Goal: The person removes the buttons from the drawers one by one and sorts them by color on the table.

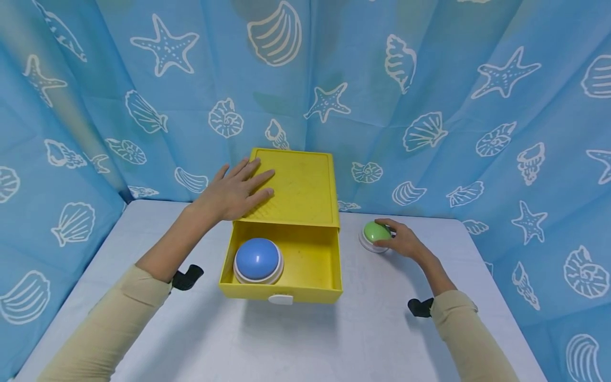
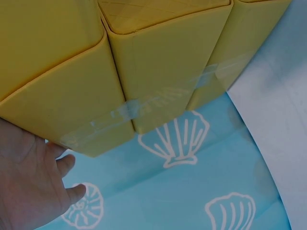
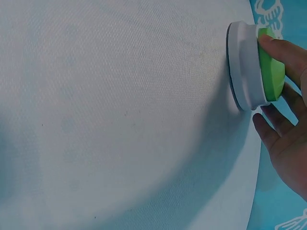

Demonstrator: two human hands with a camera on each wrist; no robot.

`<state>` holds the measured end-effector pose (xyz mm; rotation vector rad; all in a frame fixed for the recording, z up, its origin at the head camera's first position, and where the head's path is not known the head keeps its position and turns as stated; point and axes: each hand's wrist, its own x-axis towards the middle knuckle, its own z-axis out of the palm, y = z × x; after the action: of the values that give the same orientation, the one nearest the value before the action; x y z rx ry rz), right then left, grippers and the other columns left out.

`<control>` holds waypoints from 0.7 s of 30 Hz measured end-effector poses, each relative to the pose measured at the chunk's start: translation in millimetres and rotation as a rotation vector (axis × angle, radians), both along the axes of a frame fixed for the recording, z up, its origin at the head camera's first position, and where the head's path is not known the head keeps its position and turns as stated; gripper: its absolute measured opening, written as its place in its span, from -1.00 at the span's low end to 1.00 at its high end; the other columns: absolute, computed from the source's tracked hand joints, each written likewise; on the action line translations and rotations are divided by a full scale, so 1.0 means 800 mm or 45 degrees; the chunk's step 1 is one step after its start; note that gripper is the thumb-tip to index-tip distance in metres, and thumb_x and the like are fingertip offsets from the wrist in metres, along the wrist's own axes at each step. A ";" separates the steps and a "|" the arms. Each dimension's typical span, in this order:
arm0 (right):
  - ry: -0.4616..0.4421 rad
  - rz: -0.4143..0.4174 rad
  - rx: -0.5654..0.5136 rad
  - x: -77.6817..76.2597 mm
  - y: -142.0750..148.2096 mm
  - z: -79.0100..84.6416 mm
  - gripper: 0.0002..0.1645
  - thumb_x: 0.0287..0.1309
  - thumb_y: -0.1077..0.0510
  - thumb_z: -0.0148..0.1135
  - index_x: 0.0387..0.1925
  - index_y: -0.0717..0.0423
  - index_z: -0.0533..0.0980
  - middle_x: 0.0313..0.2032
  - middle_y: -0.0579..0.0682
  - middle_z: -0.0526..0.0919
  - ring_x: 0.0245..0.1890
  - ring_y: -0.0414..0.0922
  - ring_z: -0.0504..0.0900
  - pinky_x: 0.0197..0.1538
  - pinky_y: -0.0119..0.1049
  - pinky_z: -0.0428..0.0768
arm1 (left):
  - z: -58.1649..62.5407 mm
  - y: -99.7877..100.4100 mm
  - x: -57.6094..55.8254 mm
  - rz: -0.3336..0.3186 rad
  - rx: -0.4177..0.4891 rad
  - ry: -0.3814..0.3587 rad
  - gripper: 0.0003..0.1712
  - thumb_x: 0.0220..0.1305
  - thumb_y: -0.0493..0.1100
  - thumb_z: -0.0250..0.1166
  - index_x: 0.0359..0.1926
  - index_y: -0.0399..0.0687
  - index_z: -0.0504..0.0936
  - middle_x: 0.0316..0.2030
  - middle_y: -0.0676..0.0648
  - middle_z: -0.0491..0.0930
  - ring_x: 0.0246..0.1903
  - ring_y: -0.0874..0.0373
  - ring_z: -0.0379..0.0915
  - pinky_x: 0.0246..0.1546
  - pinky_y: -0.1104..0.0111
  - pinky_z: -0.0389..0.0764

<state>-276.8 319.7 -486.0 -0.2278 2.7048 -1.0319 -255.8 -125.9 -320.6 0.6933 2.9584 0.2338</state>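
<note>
A yellow drawer box (image 1: 296, 185) stands at the middle of the table, its drawer (image 1: 310, 260) pulled out towards me. Inside the drawer, at the left, sits a blue dome button (image 1: 258, 258) on a white round base. My left hand (image 1: 234, 193) rests with spread, straight fingers on the left part of the box top. To the right of the box, my right hand (image 1: 403, 240) grips a green dome button (image 1: 376, 232) with a white base. In the right wrist view, thumb and fingers are on opposite sides of the green dome (image 3: 271, 72), and its base is close to the tabletop.
A white handle (image 1: 280, 300) juts from the drawer front. The white table (image 1: 286, 345) is bordered behind and at both sides by a blue curtain (image 1: 358, 79) with shell prints. Clear tape (image 2: 129, 110) runs across the box's yellow panels in the left wrist view.
</note>
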 end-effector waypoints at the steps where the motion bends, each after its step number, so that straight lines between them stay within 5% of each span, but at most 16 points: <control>1: 0.003 0.005 -0.003 0.000 0.000 0.000 -0.17 0.21 0.07 0.40 0.43 0.21 0.30 0.40 0.31 0.27 0.39 0.35 0.17 0.32 0.28 0.24 | 0.000 0.000 0.000 0.001 0.000 0.000 -0.24 0.53 0.35 -0.28 0.60 0.19 0.01 0.58 -0.16 -0.22 0.53 -0.12 -0.42 0.43 -0.17 -0.31; 13: -0.008 0.002 -0.029 0.002 -0.001 0.001 -0.17 0.23 0.06 0.38 0.44 0.22 0.28 0.42 0.33 0.22 0.42 0.37 0.10 0.34 0.31 0.17 | 0.001 0.001 0.002 0.001 -0.015 0.001 -0.24 0.54 0.34 -0.28 0.60 0.19 0.00 0.57 -0.16 -0.22 0.53 -0.13 -0.42 0.42 -0.18 -0.30; 21: 0.118 0.021 -0.014 0.008 -0.006 0.012 -0.23 0.23 0.06 0.40 0.38 0.25 0.36 0.39 0.32 0.27 0.42 0.29 0.15 0.35 0.28 0.19 | 0.001 0.001 0.001 0.003 -0.025 0.009 -0.25 0.54 0.34 -0.28 0.60 0.20 0.00 0.57 -0.16 -0.22 0.53 -0.12 -0.43 0.43 -0.17 -0.31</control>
<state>-270.5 315.0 -476.7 -0.3066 2.7754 -1.0566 -254.6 -124.9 -320.0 0.6896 2.9640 0.2032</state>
